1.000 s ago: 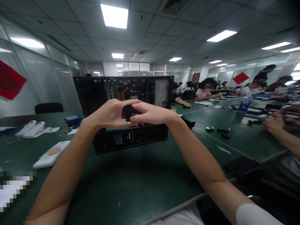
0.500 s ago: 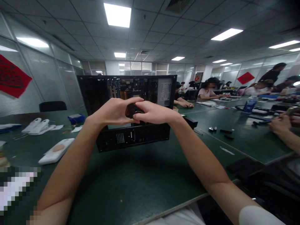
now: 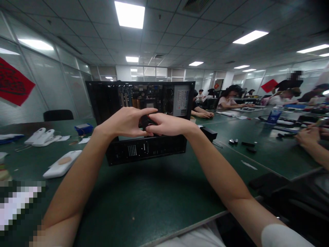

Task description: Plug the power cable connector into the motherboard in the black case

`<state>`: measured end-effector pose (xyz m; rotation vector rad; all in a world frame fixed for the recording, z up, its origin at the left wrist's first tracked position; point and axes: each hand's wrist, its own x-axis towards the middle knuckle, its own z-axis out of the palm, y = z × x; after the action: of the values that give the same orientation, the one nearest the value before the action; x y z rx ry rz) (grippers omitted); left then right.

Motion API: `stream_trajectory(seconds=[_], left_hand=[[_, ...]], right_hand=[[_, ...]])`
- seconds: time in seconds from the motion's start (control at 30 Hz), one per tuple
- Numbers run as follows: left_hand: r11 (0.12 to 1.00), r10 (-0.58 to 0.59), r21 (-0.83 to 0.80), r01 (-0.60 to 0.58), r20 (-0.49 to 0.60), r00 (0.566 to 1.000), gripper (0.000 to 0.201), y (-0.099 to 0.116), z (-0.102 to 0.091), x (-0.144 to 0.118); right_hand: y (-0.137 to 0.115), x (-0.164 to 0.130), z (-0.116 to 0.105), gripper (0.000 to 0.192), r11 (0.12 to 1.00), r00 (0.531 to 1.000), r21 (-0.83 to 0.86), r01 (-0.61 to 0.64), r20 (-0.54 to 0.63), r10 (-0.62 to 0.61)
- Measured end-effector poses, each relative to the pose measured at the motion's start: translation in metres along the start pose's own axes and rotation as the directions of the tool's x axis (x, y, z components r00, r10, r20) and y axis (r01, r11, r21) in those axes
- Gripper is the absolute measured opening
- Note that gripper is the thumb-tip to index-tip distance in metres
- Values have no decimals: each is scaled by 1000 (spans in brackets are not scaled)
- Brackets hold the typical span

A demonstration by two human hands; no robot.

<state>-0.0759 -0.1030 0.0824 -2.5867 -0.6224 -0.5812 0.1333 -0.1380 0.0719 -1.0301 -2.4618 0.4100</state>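
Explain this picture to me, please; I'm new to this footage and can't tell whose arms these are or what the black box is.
The camera sits on a person's head, so the two bare arms are their own. The left hand and right hand meet around a small dark object, too hidden to identify. Behind them an open computer case stands on a green table, its circuit board showing. A white handset lies to the left. Other people work at the far tables.

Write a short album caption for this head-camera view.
Both hands, left hand and right hand, grip a small black part before an open computer case on a green table.
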Motion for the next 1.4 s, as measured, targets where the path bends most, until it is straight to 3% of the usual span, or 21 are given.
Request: stream_trajectory(seconds=[0.43,0.73,1.0,1.1,1.2,1.4], left_hand=[[992,-33,126,32,7,999,80,-5,10,1],[995,44,95,-38,-62,997,73,-15,18,0],[989,28,147,-19,-54,998,71,-13,20,2],[988,12,157,7,-121,993,72,-13,24,3],[991,-9,129,46,-273,962,64,-16,28,4],[980,41,190,54,-464,885,42,-19,29,6]], right_hand=[[4,-1,0,6,1000,1000,-24,-5,12,5],[4,0,0,4,997,1000,-75,-16,7,17],[7,3,2,4,999,999,11,-36,20,36],[10,7,3,8,994,998,99,-51,-23,54],[16,12,3,9,974,988,221,-49,-135,80],[33,24,4,13,900,923,391,190,-383,-29]])
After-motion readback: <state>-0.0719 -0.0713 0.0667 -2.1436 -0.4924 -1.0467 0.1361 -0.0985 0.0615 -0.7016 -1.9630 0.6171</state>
